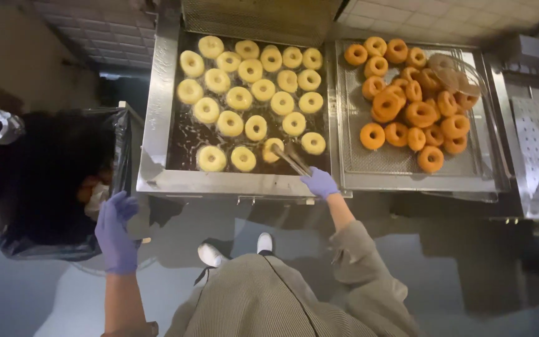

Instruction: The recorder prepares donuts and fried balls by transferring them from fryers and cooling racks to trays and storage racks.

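Tongs (291, 160) are gripped by the gloved right hand (320, 183) and touch a pale doughnut (272, 148) in the fryer (157, 112). Browned doughnuts (413, 93) are piled on the draining tray (394, 163). The left hand (116, 231) is held open beside a lined bin (51, 181).

- The left hand (116, 232) is seen in a purple glove, held low at the left side, well apart from the right hand.
- Its fingers (120, 203) are spread loosely and nothing is gripped; the forearm below it is bare.
- The right hand (320, 183), also gloved in purple, is stretched forward with the arm extended.
- Its fingers are closed in a grip.
- The right forearm is bare near the wrist, and a grey sleeve is pushed up at the elbow.
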